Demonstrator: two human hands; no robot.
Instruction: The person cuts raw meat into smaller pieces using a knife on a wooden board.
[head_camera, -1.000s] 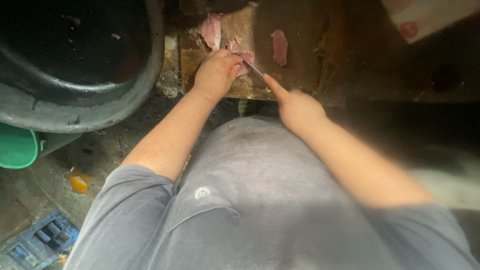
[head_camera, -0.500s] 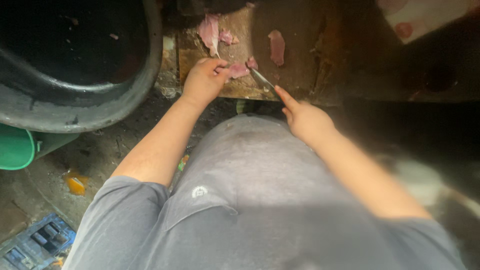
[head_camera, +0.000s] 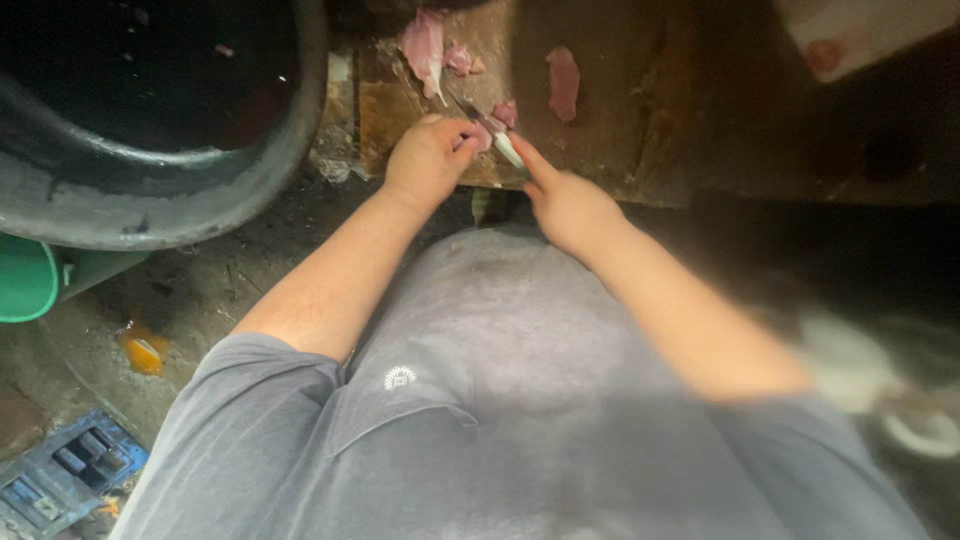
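Note:
Pieces of pink raw meat (head_camera: 427, 45) lie on a worn wooden cutting board (head_camera: 610, 120) low in front of me. My left hand (head_camera: 428, 160) is closed on a small piece of meat (head_camera: 490, 122) at the board's near edge. My right hand (head_camera: 565, 200) grips a knife (head_camera: 505, 148), index finger stretched along its back, the blade against the piece held by the left hand. Another strip of meat (head_camera: 563, 82) lies farther back on the board.
A large black tub (head_camera: 180, 200) stands at the left beside the board. A green container (head_camera: 25, 278) sits below it, and a blue tray-like object (head_camera: 65, 475) lies on the dirty floor at the lower left. A pale object (head_camera: 860, 35) is at the top right.
Both hands stay at the board's near edge. The left hand has closed more tightly on the small piece, and the right hand with the knife has drawn closer to it.

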